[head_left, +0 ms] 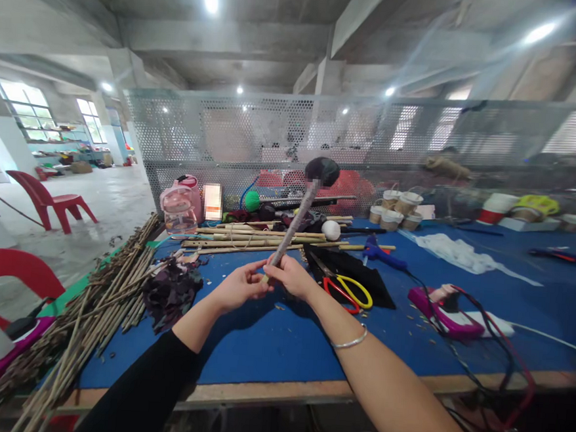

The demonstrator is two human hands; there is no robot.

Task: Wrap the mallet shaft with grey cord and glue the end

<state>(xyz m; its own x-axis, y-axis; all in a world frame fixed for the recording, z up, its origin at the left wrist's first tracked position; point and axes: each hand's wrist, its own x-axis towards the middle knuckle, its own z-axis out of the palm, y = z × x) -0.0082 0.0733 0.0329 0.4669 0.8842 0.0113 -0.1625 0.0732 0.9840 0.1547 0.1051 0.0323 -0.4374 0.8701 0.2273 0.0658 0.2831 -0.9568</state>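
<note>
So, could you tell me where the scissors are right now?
In the head view the scissors lie on the black cloth on the blue table, just right of the right hand, which grips the stick.

No text, label, brand, number or sign can be read. The face of the small box (212, 201) just right of the pink jug (180, 205) is blurred over. So is a patch on the stick (295, 223), farther right of the jug, just under its dark head. The cups (400, 207) well to the right of the jug show no print that can be made out.
</note>
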